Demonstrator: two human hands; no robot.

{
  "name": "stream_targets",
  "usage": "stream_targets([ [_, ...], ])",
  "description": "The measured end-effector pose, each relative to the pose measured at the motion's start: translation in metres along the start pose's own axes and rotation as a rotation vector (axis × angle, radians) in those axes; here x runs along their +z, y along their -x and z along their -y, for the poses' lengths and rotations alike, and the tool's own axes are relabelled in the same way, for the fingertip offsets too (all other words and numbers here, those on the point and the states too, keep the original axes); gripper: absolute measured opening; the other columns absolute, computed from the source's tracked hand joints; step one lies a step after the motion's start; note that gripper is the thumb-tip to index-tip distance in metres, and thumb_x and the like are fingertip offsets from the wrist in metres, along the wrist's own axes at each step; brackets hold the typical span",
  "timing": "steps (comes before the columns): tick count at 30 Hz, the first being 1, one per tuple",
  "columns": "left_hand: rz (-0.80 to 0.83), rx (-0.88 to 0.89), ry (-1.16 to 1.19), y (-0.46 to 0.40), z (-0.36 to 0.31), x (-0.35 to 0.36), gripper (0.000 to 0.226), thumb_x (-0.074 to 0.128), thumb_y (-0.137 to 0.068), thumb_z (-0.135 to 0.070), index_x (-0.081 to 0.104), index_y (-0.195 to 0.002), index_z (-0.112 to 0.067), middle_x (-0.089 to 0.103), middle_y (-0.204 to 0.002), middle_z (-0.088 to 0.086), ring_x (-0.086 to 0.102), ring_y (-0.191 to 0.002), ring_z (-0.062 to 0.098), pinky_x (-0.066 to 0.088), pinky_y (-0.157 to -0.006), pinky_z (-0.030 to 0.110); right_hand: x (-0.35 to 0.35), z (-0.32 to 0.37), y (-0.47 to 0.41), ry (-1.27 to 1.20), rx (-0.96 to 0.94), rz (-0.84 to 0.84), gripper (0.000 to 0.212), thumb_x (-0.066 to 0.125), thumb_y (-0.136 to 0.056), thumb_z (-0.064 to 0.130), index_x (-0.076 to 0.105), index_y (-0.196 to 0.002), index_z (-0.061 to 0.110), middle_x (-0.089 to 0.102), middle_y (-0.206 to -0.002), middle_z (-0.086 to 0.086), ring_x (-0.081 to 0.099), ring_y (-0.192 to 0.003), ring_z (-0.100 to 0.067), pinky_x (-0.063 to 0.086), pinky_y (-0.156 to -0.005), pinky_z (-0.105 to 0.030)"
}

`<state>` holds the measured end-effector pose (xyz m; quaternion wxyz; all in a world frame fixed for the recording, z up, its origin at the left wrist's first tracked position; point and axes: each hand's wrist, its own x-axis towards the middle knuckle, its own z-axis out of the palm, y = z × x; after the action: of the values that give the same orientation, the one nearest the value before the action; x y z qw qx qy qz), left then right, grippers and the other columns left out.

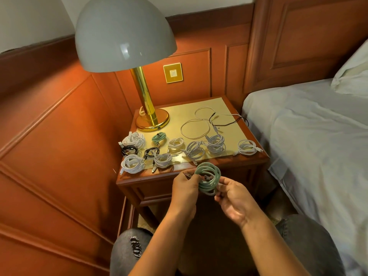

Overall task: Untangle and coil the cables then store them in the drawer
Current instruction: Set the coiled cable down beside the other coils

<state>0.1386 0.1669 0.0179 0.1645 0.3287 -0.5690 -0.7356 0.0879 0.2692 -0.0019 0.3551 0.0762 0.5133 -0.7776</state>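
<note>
Both hands held a coiled green cable (208,180) in the air just before the front edge of the desk (179,172). The left hand (184,188) pinched the coil's left side, a plug end poking past its fingers; the right hand (235,198) gripped the coil's lower right with curled fingers. Beyond the hands, finished white coils (133,163) and black ones lay along the desk, with loose tangled cables (211,122) farther back, right of the lamp (151,118).
</note>
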Motion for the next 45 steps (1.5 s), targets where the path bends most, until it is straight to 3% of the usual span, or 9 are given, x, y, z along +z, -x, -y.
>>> stream_targets([
  [4,0.019,0.035,-0.173,0.0,-0.002,-0.005,0.017,0.052,-0.092,-0.001,0.066,-0.1,-0.008,0.072,-0.095,0.011,0.069,-0.093,0.023,0.057,-0.086,0.041,0.007,0.005,0.001,-0.057,-0.005,0.133,0.038,0.034,-0.091,-0.014,0.061,-0.114,0.0,0.07,-0.1,-0.017,0.066,-0.084,-0.021,0.049,-0.068,-0.026],
  [8,0.038,0.075,-0.307,-0.003,-0.008,-0.009,0.019,0.054,-0.091,-0.002,0.067,-0.102,-0.01,0.072,-0.096,0.007,0.07,-0.091,0.019,0.058,-0.085,0.043,0.005,0.0,0.009,-0.179,-0.09,0.221,0.056,0.038,-0.083,-0.017,0.045,-0.129,0.013,0.062,-0.119,-0.026,0.064,-0.104,-0.032,0.052,-0.092,-0.039],
  [12,0.127,0.049,-0.366,-0.002,-0.01,-0.011,0.021,0.052,-0.094,-0.004,0.066,-0.108,-0.011,0.072,-0.101,0.007,0.07,-0.095,0.017,0.057,-0.089,0.041,0.003,-0.006,0.015,0.033,-0.251,0.296,0.063,0.059,-0.087,-0.007,0.041,-0.129,0.036,0.065,-0.117,-0.017,0.066,-0.108,-0.026,0.054,-0.085,-0.031],
  [17,0.209,0.022,-0.379,-0.003,-0.014,-0.012,0.015,0.058,-0.094,-0.011,0.066,-0.107,-0.01,0.072,-0.101,0.008,0.07,-0.096,0.02,0.057,-0.089,0.04,0.006,-0.006,0.013,0.393,-0.51,0.085,0.031,0.069,-0.084,0.021,0.06,-0.112,0.033,0.067,-0.107,0.002,0.067,-0.101,-0.012,0.056,-0.075,-0.022],
  [23,0.227,0.006,-0.266,0.001,-0.015,-0.011,0.016,0.054,-0.096,-0.009,0.066,-0.106,-0.007,0.072,-0.1,0.014,0.069,-0.098,0.03,0.053,-0.092,0.052,0.006,-0.004,0.008,0.073,-0.385,0.106,0.026,0.06,-0.087,0.018,0.067,-0.111,0.01,0.072,-0.105,-0.011,0.069,-0.102,-0.023,0.056,-0.084,-0.035],
  [27,0.208,-0.015,-0.166,0.007,-0.015,-0.007,0.015,0.05,-0.097,-0.008,0.065,-0.095,-0.012,0.071,-0.091,0.009,0.066,-0.088,0.027,0.051,-0.074,0.038,0.004,0.002,0.011,-0.071,-0.33,0.17,0.029,0.054,-0.092,0.017,0.059,-0.12,0.015,0.07,-0.11,-0.016,0.069,-0.102,-0.026,0.056,-0.081,-0.035],
  [32,0.208,-0.15,0.086,0.009,-0.018,-0.002,0.017,0.044,-0.094,-0.002,0.059,-0.102,-0.003,0.063,-0.097,0.019,0.057,-0.09,0.032,0.044,-0.076,0.041,0.006,-0.003,0.011,0.212,-0.51,0.177,0.034,0.045,-0.101,0.006,0.051,-0.119,0.034,0.068,-0.107,-0.006,0.067,-0.102,-0.02,0.057,-0.08,-0.032],
  [40,0.271,-0.117,0.11,0.009,-0.03,-0.001,0.019,0.038,-0.097,0.0,0.057,-0.098,-0.005,0.066,-0.084,0.013,0.059,-0.079,0.025,0.045,-0.064,0.036,0.004,0.013,0.006,0.487,-0.55,0.282,0.032,0.063,-0.09,0.006,0.069,-0.112,0.029,0.062,-0.119,0.004,0.063,-0.109,-0.011,0.056,-0.084,-0.025],
  [45,0.262,-0.085,0.111,0.008,-0.03,0.0,0.023,0.039,-0.094,0.005,0.06,-0.092,-0.002,0.067,-0.086,0.012,0.063,-0.088,0.024,0.051,-0.082,0.037,0.013,0.018,0.006,0.589,-0.65,0.174,0.022,0.071,-0.085,0.009,0.072,-0.099,0.027,0.053,-0.115,0.006,0.06,-0.106,-0.011,0.056,-0.085,-0.024],
])
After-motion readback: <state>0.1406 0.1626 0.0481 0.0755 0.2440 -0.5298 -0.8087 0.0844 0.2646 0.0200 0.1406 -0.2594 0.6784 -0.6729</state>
